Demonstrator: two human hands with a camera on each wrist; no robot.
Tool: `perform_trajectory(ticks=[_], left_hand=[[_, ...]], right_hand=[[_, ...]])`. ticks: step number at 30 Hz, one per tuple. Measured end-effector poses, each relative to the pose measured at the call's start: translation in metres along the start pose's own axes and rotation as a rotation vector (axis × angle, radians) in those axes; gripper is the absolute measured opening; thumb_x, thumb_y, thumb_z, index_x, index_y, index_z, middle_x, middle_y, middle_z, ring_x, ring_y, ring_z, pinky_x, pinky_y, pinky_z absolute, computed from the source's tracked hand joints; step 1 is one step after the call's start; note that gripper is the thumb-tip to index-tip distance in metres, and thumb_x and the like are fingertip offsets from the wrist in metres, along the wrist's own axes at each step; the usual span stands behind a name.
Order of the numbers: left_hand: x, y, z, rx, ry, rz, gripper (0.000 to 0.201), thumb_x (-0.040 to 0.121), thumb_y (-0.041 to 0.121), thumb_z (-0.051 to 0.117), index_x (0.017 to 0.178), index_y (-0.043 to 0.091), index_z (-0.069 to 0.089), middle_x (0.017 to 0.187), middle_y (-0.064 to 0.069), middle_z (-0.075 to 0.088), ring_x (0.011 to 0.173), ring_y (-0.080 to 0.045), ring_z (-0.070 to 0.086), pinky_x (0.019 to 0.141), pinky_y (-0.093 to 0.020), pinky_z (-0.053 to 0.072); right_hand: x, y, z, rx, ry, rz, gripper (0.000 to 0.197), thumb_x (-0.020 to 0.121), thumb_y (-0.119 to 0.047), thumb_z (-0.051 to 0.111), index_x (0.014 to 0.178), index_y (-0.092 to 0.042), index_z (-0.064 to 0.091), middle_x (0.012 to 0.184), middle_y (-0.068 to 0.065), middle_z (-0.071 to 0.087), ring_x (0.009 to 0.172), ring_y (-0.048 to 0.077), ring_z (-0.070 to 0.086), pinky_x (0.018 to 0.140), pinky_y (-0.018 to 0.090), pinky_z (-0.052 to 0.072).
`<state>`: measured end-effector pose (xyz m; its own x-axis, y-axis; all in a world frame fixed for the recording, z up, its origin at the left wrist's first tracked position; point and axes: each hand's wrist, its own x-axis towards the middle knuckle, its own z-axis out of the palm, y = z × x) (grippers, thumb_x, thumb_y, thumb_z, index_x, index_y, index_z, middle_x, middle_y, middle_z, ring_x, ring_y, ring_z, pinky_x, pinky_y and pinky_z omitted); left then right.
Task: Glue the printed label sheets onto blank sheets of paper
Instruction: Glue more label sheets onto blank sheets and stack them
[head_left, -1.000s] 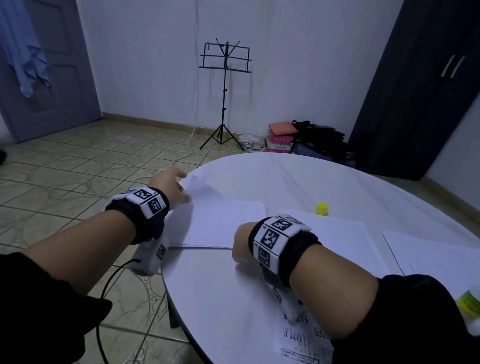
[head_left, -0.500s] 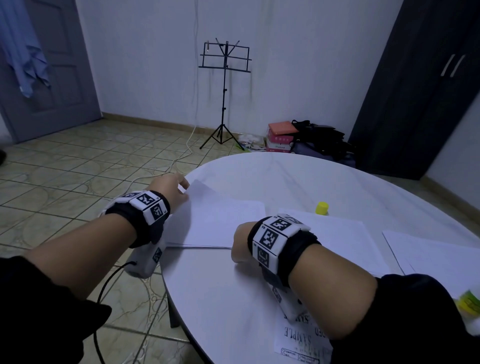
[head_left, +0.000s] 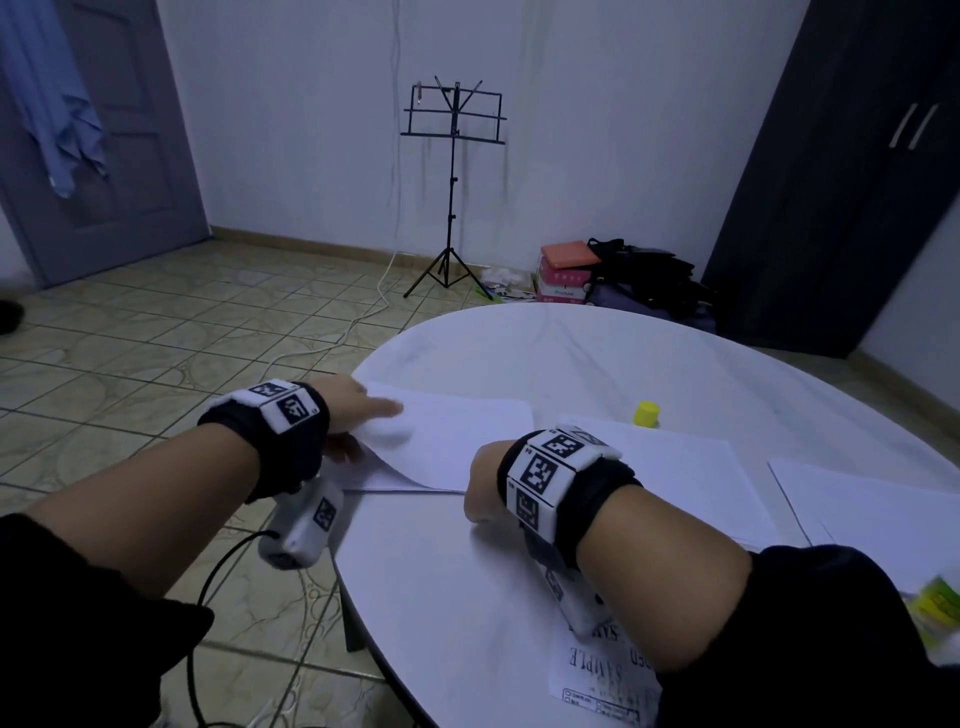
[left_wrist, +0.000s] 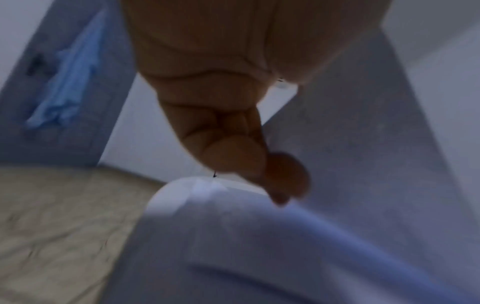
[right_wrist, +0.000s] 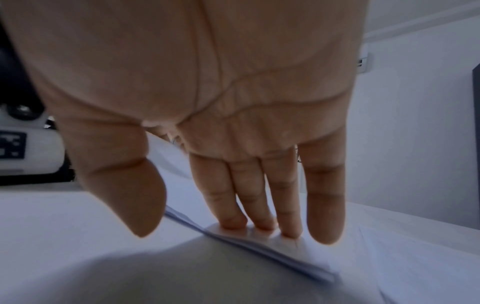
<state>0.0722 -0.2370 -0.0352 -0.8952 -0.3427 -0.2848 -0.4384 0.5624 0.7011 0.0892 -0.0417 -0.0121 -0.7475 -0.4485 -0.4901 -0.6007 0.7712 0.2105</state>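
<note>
Tiled floor (head_left: 156, 332), white wall and dark wardrobe (head_left: 831, 182) behind a round white table (head_left: 597, 353), a black music stand (head_left: 453, 156) at twelve o'clock. On the table's left part a stack of blank sheets (head_left: 467, 436), its top sheet curled up at nine o'clock; further sheets (head_left: 691, 467) at three o'clock, a printed label sheet (head_left: 597, 675) at five o'clock under the right forearm, a yellow glue stick (head_left: 647, 414) at one o'clock. Left hand (head_left: 353, 410) pinching the lifted corner between thumb and fingers; right hand (right_wrist: 233, 123) flat, straight fingers (right_wrist: 259, 205) pressing the stack's near edge.
</note>
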Motion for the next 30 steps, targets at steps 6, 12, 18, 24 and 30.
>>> perform_trajectory(ticks=[6,12,18,24,30], left_hand=[[0.003,-0.015,0.005,-0.58,-0.055,-0.049,0.062,0.077,-0.007,0.069,0.133,0.009,0.048,0.115,-0.019,0.065,0.098,-0.035,0.065,0.085,-0.054,0.052],[-0.009,-0.011,0.025,-0.801,-0.106,-0.079,0.041,0.089,-0.012,0.046,0.114,0.017,0.061,0.121,0.0,0.058,0.094,-0.016,0.058,0.053,-0.024,0.055],[-0.005,-0.023,0.029,-0.925,-0.105,-0.22,0.017,0.093,-0.005,0.048,0.092,0.008,0.059,0.08,-0.005,0.064,0.046,-0.019,0.063,0.038,-0.027,0.051],[0.0,-0.028,0.032,-0.938,-0.1,-0.227,0.027,0.092,-0.006,0.048,0.11,0.01,0.059,0.095,-0.009,0.059,0.046,-0.023,0.063,0.042,-0.03,0.053],[0.003,-0.035,0.032,-0.943,-0.096,-0.222,0.032,0.086,-0.007,0.053,0.113,0.006,0.064,0.092,-0.012,0.063,0.056,-0.026,0.063,0.061,-0.032,0.053]], right_hand=[[0.001,-0.002,-0.002,0.033,-0.002,0.018,0.039,0.098,-0.011,0.042,0.061,-0.012,0.029,0.063,0.002,0.029,0.051,0.012,0.026,0.039,0.017,0.026],[0.007,0.005,-0.002,0.218,0.069,0.116,0.034,0.091,-0.037,0.056,0.071,-0.011,0.046,0.071,0.003,0.046,0.083,0.022,0.048,0.068,0.026,0.037],[0.022,0.006,0.002,0.241,0.161,0.15,0.07,0.078,-0.065,0.057,0.119,-0.009,0.051,0.113,0.008,0.06,0.106,0.03,0.057,0.081,0.035,0.039],[0.029,0.001,0.002,0.183,0.189,0.124,0.047,0.087,-0.048,0.055,0.114,-0.01,0.059,0.113,0.007,0.064,0.088,0.026,0.057,0.071,0.029,0.04],[0.024,0.005,-0.005,0.114,0.285,0.209,0.021,0.082,-0.011,0.055,0.102,-0.013,0.063,0.104,0.005,0.064,0.076,0.024,0.056,0.07,0.032,0.046]])
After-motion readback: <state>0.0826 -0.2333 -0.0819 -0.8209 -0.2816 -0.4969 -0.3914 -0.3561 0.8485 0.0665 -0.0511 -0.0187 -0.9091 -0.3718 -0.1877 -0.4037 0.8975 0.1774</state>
